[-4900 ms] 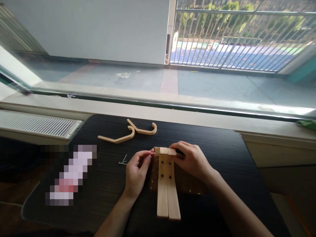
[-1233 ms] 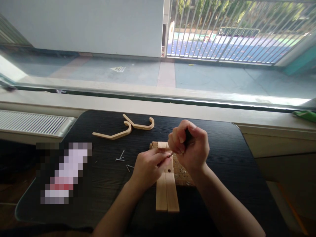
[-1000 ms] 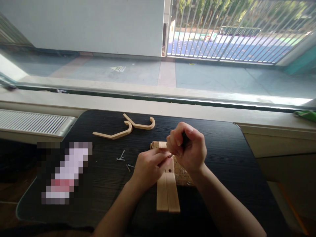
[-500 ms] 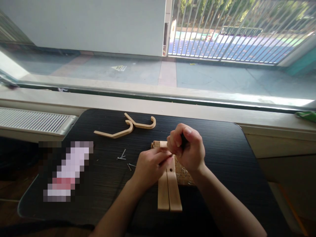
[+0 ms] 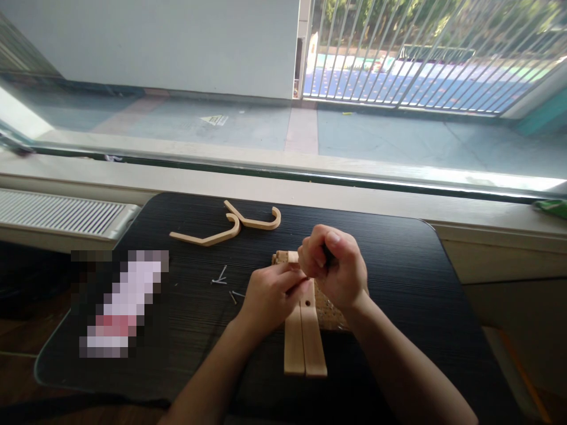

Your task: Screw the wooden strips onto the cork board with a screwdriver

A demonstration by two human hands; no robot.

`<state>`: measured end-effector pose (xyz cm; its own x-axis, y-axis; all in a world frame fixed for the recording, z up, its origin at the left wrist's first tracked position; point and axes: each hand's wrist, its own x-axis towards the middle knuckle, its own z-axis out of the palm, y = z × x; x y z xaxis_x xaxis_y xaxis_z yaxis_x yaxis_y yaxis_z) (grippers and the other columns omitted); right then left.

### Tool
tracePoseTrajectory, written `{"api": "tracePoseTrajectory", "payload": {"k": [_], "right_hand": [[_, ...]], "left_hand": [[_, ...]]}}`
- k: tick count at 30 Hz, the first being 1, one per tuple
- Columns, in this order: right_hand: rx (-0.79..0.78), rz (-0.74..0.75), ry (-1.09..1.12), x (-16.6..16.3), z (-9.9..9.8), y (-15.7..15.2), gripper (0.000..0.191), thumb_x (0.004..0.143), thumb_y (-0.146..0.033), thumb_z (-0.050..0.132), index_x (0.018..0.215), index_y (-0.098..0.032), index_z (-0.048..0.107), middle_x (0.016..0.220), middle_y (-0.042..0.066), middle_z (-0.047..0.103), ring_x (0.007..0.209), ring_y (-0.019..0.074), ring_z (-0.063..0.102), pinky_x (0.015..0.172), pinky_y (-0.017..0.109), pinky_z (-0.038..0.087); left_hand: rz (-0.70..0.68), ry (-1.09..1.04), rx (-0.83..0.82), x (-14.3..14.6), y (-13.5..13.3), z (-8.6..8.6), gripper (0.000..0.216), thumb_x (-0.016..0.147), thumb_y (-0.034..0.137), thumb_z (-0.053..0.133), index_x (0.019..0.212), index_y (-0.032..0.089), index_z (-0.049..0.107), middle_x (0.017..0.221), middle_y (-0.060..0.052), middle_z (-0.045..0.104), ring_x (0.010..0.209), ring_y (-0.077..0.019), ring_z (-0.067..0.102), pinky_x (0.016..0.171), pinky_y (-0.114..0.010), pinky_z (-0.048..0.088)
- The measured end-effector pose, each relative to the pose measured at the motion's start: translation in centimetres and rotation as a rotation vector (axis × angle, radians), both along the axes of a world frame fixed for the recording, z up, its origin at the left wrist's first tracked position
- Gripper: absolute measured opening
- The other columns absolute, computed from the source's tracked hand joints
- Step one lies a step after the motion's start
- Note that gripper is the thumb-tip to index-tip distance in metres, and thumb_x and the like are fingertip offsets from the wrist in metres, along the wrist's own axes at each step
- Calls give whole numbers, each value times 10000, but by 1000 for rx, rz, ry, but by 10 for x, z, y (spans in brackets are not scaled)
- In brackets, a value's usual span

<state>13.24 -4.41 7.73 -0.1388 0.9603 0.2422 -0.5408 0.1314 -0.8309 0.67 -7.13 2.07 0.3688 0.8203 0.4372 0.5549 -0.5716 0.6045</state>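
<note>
My right hand [image 5: 335, 265] is closed in a fist around a black handle [image 5: 328, 255], which looks like a screwdriver; its shaft and tip are hidden. Just left of the fist, my left hand [image 5: 272, 289] has its fingers pressed together near the tool's lower end, and whatever they pinch is hidden. Beneath both hands, two pale wooden hooks [image 5: 314, 348] lie side by side with their flat ends toward me. The right one shows a dark hole. Under them is a brown speckled block [image 5: 330, 313], partly covered by my right hand and forearm.
Two more wooden hooks [image 5: 217, 236] rest touching each other farther back on the black table [image 5: 381, 236]. Several screws [image 5: 219, 281] are scattered left of my left hand. A blurred-out pale object [image 5: 128, 301] lies at the table's left. A window sill [image 5: 266, 188] borders the far edge.
The view has shifted very slightly. Both hands stay at the same spot over the wooden hooks, and my right fist has turned a little at most.
</note>
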Motion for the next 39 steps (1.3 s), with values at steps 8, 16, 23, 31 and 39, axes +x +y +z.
{"api": "tracePoseTrajectory", "payload": {"k": [8,16,23,31,39], "right_hand": [[-17,4,-34,0,2,2,381,842,-384,505,503,-221,446,402,-59,339,361,82,278,367,244,194],[-33,19,-42,0,0,3,385,831,-404,502,498,-222,437,398,-54,350,366,83,272,367,247,182],[-3,13,-55,0,-1,3,400,846,-406,496,498,-217,439,405,-53,352,368,79,286,372,243,202],[5,46,-54,0,-1,3,397,855,-389,484,499,-218,438,406,-55,344,370,82,282,373,246,194],[34,50,-73,2,-6,2,402,869,-374,484,503,-210,457,416,-49,357,385,86,301,394,255,210]], "left_hand": [[-5,-4,-3,0,1,-1,159,852,152,606,745,189,718,724,-24,720,639,-139,647,590,-232,467],[-4,-4,-22,0,1,-1,161,850,157,605,756,196,730,739,-24,730,642,-138,649,591,-233,476],[-1,-19,-49,0,1,-2,174,855,166,598,755,202,736,721,-24,722,627,-129,637,590,-228,478],[-2,-18,-26,0,1,-1,168,845,146,609,730,189,723,700,-17,712,608,-129,623,566,-227,443],[-14,-21,-24,0,1,0,162,848,148,615,756,200,737,705,-14,716,617,-130,632,576,-226,449]]}}
